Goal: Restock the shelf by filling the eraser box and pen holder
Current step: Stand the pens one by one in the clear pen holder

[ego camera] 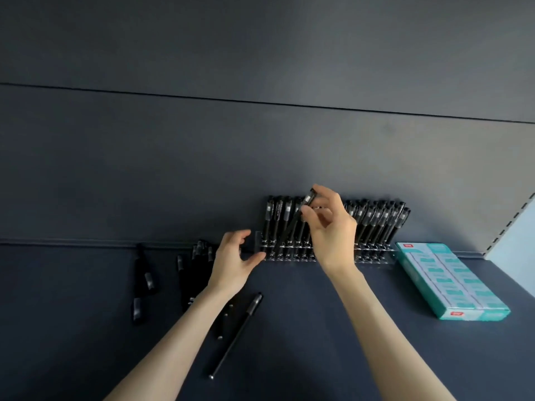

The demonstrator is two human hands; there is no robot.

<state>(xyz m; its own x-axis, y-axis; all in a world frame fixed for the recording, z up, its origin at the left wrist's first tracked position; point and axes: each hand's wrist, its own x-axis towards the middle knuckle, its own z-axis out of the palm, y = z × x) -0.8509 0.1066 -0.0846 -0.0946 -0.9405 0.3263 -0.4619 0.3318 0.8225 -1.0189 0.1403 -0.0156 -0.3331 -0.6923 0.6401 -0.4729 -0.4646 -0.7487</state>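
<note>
Head view: dark shelf (318,357), back panel behind. Eraser box (451,282), teal, lies flat at the right, just beside the pen holder's end; it appears full. Pen holder (376,257), clear, stands against the back panel with upright black pens at both ends; its middle is hidden by the right hand (333,230).

Right hand pinches a pen (292,224) near the cap, tilted, tip down toward the holder's left part. Left hand (234,261) holds nothing, fingers spread and loosely curved, thumb near the holder's left end; contact cannot be told. Loose pens (236,332) lie on the shelf at the left.

Judgement: pen filling under way. Recommend bringing the pen upright over a free slot, tip first, and steadying the holder with the left hand.
</note>
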